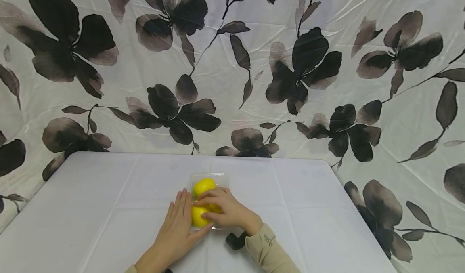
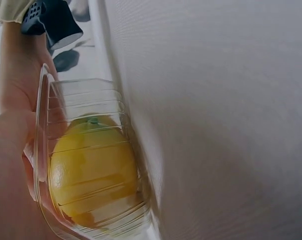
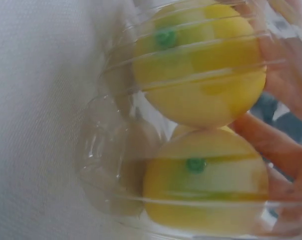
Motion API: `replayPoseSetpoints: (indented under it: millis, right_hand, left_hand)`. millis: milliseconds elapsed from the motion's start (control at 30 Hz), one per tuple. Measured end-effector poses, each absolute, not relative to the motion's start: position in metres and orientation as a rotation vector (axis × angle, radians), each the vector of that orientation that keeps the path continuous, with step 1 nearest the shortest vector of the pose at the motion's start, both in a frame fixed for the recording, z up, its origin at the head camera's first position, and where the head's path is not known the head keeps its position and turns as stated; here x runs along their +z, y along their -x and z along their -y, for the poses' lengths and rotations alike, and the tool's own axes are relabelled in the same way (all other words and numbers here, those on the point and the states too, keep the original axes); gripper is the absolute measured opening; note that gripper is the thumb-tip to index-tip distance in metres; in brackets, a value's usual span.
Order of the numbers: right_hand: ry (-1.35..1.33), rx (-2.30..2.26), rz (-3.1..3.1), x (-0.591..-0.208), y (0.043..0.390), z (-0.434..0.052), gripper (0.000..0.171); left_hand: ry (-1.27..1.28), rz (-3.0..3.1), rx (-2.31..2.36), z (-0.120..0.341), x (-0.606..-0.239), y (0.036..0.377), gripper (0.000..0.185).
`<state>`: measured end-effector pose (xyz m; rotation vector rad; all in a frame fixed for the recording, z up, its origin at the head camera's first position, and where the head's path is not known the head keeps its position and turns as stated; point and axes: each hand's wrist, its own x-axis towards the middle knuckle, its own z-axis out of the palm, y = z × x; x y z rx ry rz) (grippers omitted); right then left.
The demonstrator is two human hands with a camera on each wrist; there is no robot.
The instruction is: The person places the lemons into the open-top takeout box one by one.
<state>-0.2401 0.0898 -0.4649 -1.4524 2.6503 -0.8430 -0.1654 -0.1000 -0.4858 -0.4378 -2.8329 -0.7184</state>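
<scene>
A clear plastic container (image 1: 222, 179) holds several yellow lemons, and ridges on its wall show in both wrist views. One lemon (image 1: 204, 185) lies at its far end and another lemon (image 1: 198, 217) at the near left. My left hand (image 1: 173, 226) rests along the container's left side with straight fingers, its thumb at the near edge. Reaching in from the right, my right hand (image 1: 230, 209) has thumb and fingers bent about a lemon (image 1: 215, 208) at the container's right side. In the right wrist view, two lemons with green stem ends, an upper lemon (image 3: 200, 65) and a lower lemon (image 3: 205, 185), show through the plastic.
A white cloth (image 1: 308, 220) covers the table under the container. Behind the table hangs a pale curtain (image 1: 225, 71) with dark flowers. A black device (image 1: 236, 240) sits at my right wrist, by the beige sleeve (image 1: 270, 246).
</scene>
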Motion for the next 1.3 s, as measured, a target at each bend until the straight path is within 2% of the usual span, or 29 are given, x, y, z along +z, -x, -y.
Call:
replayPoseSetpoints:
  millis: [267,500,800,1100,1300]
  right_hand:
    - [1.511,-0.974,-2.605,-0.466,0.242,-0.092,0.032]
    - [1.587,-1.070,-2.596,-0.468,0.247,-0.095,0.039]
    - [1.493,-1.220,-2.494,-0.463,0.250,-0.100,0.028]
    - [1.443,-1.234,-2.553,-0.446,0.244,-0.116,0.025]
    - [1.399,-1.303,-2.697,-0.431,0.235,-0.130,0.021]
  left_hand:
    - [0.445,2.827,-0.737,0.102,-0.486,0.164,0.107]
    - [0.454,2.845,-0.768,0.102,-0.483,0.163,0.107]
    - [0.469,2.847,-0.695,0.102,-0.471,0.164,0.106]
    - [0.487,2.905,-0.683,0.105,-0.470,0.170,0.108]
    - [0.488,2.929,-0.711,0.111,-0.463,0.171,0.103]
